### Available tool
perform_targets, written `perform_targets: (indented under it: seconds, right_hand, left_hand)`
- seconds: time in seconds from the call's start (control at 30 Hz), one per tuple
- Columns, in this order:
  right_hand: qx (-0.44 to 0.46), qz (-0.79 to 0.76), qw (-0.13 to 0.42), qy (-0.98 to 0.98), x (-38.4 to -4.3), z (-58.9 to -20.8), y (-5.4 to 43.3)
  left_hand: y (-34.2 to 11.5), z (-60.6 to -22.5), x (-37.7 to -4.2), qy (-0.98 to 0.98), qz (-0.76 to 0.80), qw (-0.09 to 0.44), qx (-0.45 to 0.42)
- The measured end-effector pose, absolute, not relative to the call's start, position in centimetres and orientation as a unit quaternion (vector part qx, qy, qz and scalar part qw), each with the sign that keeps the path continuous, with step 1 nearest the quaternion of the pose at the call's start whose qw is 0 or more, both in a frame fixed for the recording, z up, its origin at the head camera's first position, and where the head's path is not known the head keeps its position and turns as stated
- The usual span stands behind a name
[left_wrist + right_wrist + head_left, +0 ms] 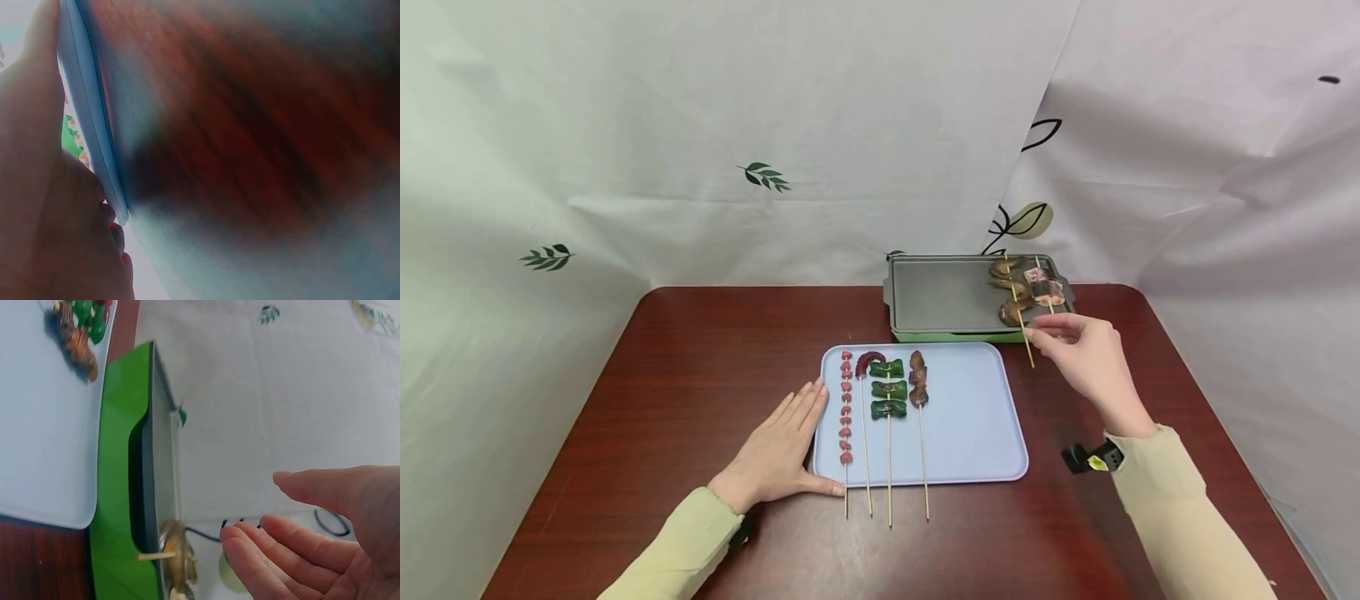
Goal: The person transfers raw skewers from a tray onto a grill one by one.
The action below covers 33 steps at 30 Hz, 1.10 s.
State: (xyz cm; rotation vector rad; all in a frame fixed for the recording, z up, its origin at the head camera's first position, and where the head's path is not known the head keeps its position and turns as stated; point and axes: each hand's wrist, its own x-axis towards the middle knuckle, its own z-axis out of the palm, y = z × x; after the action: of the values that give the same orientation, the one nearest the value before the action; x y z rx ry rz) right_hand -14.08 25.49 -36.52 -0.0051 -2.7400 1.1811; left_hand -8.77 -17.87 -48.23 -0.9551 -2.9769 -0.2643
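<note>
My left hand (pixel 781 450) rests with straight fingers along the left edge of a pale blue tray (pixel 973 425), its thumb by the front left corner. Skewers lie side by side on the tray: small red pieces (pixel 846 410), a dark red curled tentacle (pixel 870 360), green pepper pieces (pixel 889 389) and brown chunks (pixel 917 377). Over the grill's front right corner is my right hand (pixel 1093 358), close to the stick of a skewer with glossy brown pieces (pixel 1015 312). In the right wrist view its thumb and fingers (pixel 281 556) are apart, nothing between them.
Behind the tray stands a grill with a dark grey plate (pixel 940 292) and green base (pixel 119 425). A skewer of pinkish pieces with dark bands (pixel 1045 287) lies at its right end. White patterned cloth (pixel 850 125) surrounds the reddish-brown table (pixel 722 350).
</note>
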Motion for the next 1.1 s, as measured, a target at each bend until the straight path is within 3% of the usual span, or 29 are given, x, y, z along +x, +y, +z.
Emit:
perform_targets:
  seconds: [0.47,1.1]
  right_hand:
    - [0.048,0.417,0.082,-0.904,-11.1,-36.4,23.4]
    - [0.076,0.45,0.011,-0.89,-8.9,-39.7,20.1]
  left_hand:
    - [-17.9,-48.1,-8.9,-0.947,-0.081,0.004,-0.309]
    - [-17.8,-48.2,-8.9,-0.946,-0.086,0.007,-0.312]
